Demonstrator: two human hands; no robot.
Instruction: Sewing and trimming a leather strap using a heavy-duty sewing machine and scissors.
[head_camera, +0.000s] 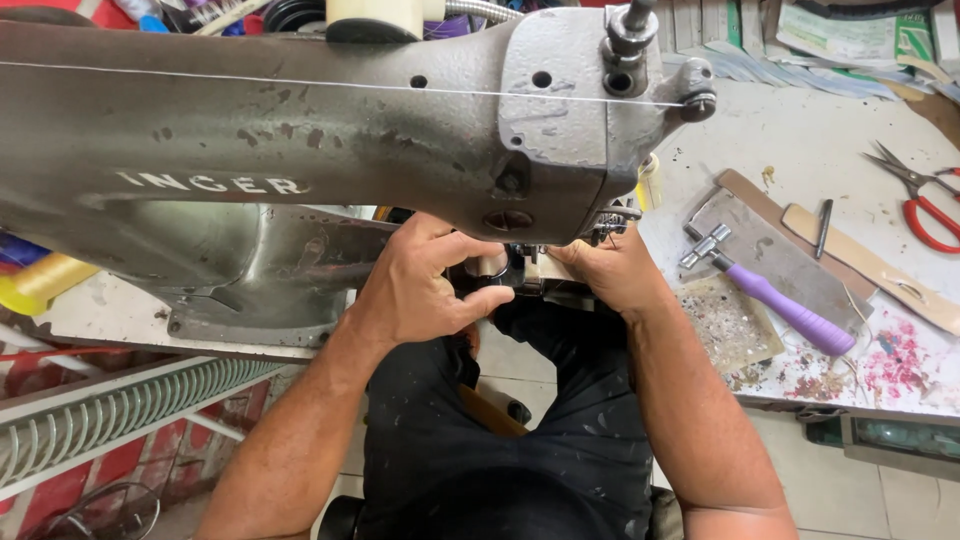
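Head view | step judged: a small tan workpiece (540, 268) is held under the needle end of the grey sewing machine (300, 130) | left hand (425, 290) and right hand (615, 270), fingers curled onto it (grip partly hidden) | next: steady feeding judged needed | purple-handled hammer (780, 300) idle on tabletop (820, 150).

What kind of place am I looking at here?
Probably a small shoe-repair or leather workshop: a heavy grey sewing machine with both hands at its needle, a purple-handled hammer and red-handled scissors on a stained white workbench.
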